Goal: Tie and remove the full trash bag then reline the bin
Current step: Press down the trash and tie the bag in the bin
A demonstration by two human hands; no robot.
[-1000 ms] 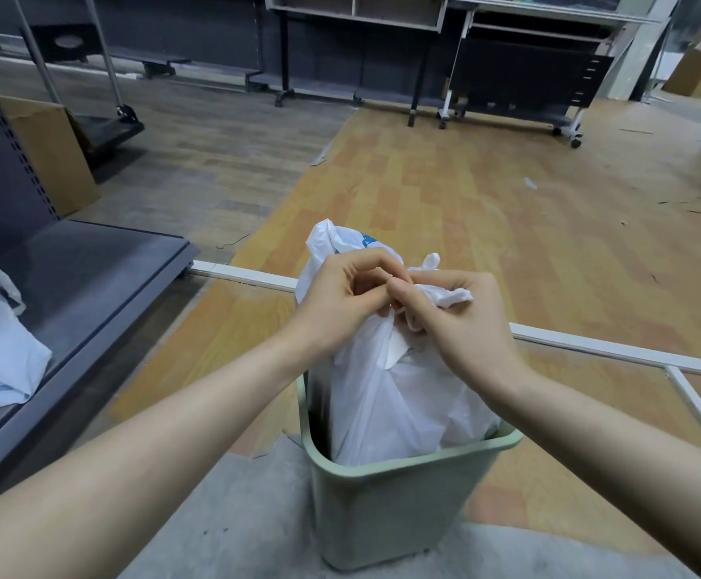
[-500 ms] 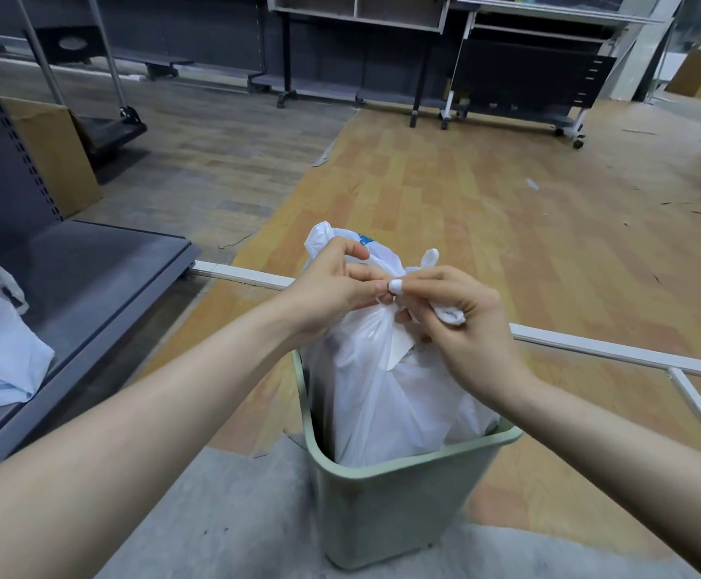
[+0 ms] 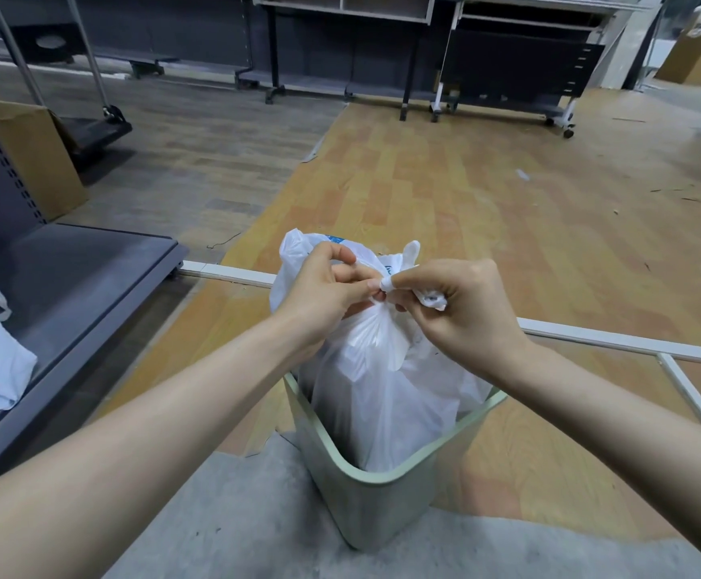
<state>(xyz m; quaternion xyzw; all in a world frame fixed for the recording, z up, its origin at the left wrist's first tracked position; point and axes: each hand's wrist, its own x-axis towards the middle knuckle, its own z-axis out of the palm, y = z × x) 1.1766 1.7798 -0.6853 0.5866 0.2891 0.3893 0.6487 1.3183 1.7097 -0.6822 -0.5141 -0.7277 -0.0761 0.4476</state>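
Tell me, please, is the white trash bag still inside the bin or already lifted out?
Still inside: the trash bag sits within the green bin, while the left hand and right hand pinch its gathered top.

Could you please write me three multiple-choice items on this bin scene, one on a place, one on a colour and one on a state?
1. Where is the white trash bag?
A. Standing in the bin
B. Lying on the grey shelf
C. Flat on the wooden floor

2. What colour is the bin?
A. Red
B. Pale green
C. Black

3. What are the two hands doing?
A. Hanging idle at the sides
B. Pressing flat on the bin's rim
C. Pinching the gathered top of the bag

Answers:
1. A: the bag's body rises out of the bin's opening.
2. B: its rim and walls are a pale green.
3. C: the left hand and right hand meet above the bag, fingers curled on twisted plastic at its neck.
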